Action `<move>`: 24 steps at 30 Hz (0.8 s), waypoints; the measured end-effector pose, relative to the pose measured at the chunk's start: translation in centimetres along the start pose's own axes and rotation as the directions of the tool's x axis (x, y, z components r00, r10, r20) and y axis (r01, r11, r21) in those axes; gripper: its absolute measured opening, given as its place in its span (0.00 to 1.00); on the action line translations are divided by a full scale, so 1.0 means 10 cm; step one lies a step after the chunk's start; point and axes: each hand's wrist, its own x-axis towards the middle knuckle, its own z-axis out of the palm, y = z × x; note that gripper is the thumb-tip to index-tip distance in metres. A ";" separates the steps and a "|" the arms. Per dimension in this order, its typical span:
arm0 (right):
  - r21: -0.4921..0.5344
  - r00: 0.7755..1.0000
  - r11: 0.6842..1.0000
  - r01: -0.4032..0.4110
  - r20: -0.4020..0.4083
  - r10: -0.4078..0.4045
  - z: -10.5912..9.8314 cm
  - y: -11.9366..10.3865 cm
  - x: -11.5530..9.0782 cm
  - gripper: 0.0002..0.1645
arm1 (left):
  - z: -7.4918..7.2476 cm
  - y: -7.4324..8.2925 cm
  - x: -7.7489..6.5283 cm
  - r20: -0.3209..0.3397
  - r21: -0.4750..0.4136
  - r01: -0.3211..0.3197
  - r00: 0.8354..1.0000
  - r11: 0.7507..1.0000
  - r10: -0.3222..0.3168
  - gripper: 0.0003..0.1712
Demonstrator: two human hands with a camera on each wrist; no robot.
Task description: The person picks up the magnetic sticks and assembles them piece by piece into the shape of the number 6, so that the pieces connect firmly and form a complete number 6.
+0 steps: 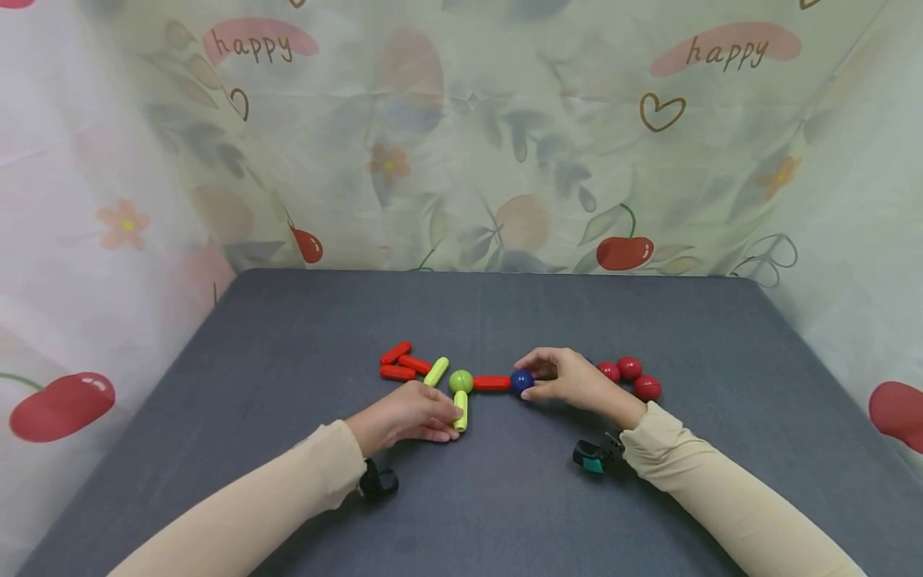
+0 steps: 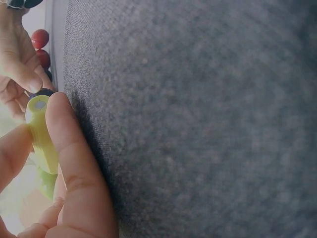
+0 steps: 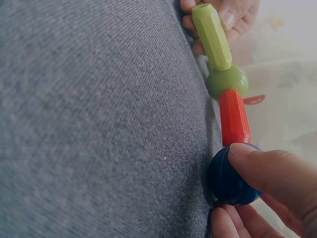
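Note:
My left hand [image 1: 413, 414] pinches a yellow-green rod [image 1: 461, 411] between thumb and fingers; its near end, with a grey disc in it, faces the left wrist view. The rod's far end meets a green ball [image 3: 228, 82]. From that ball a red rod [image 3: 235, 117] runs sideways to a dark blue ball [image 3: 232, 178]. My right hand [image 1: 573, 383] grips the blue ball, thumb on one side and fingers on the other. Together the two rods and two balls form an L shape. A second yellow-green rod [image 1: 437, 371] lies just beyond my left hand.
Several loose red rods [image 1: 397, 373] lie behind my left hand on the dark grey table [image 1: 483, 513]. Red balls [image 1: 647, 388] sit beside my right wrist. A patterned curtain [image 1: 469, 144] hangs behind the table and along its sides.

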 end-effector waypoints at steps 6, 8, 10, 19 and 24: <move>0.026 1.000 1.000 0.005 0.001 -0.005 -0.01 -0.02 -0.03 0.28 | 0.00 0.00 0.01 -0.003 0.010 0.002 1.000 1.000 -0.002 0.10; 0.041 1.000 0.999 0.013 0.001 -0.013 -0.04 -0.05 -0.06 0.30 | 0.00 -0.01 0.01 -0.003 0.009 0.000 1.000 1.000 0.000 0.10; 0.049 1.000 0.999 0.023 -0.004 -0.023 -0.08 -0.09 -0.10 0.31 | 0.00 -0.01 0.00 -0.001 0.002 -0.001 1.000 1.000 0.001 0.09; 0.002 0.994 0.999 0.041 -0.099 -0.040 -0.43 -0.13 -0.38 0.29 | 0.00 0.00 -0.01 0.013 -0.014 0.001 1.000 1.000 -0.001 0.10; -0.061 0.982 0.998 0.022 -0.188 -0.034 -0.62 -0.08 -0.57 0.30 | 0.00 0.00 -0.01 0.016 -0.017 0.002 1.000 1.000 -0.002 0.10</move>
